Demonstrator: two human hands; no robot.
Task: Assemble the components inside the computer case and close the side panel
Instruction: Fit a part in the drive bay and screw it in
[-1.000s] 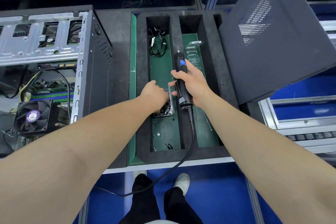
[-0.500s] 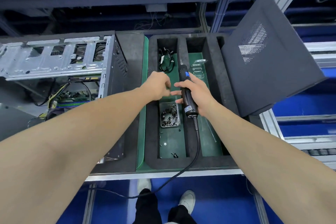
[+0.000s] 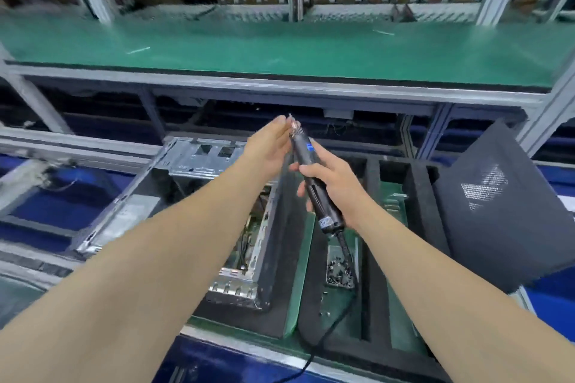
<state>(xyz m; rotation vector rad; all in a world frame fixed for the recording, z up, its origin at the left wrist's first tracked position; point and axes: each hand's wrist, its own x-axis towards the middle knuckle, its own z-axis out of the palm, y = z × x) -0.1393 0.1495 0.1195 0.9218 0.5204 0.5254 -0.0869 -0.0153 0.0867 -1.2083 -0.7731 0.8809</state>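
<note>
Moved: you raised screwdriver (image 3: 302, 149).
Right grip (image 3: 336, 190): wrapped round it.
Left grip (image 3: 270, 149): beside its tip, maybe loading it; closure unclear.

Screwdriver tip (image 3: 292, 123) blurred; case interior (image 3: 252, 242) mostly hidden; cord (image 3: 309, 362) cut off below.

Bright, even overhead light; motion blur throughout, wide-angle bending at the edges.

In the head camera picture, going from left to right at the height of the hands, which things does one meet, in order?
computer case, with its side open → left hand → right hand, which grips the screwdriver → side panel, standing tilted at the right.
</note>
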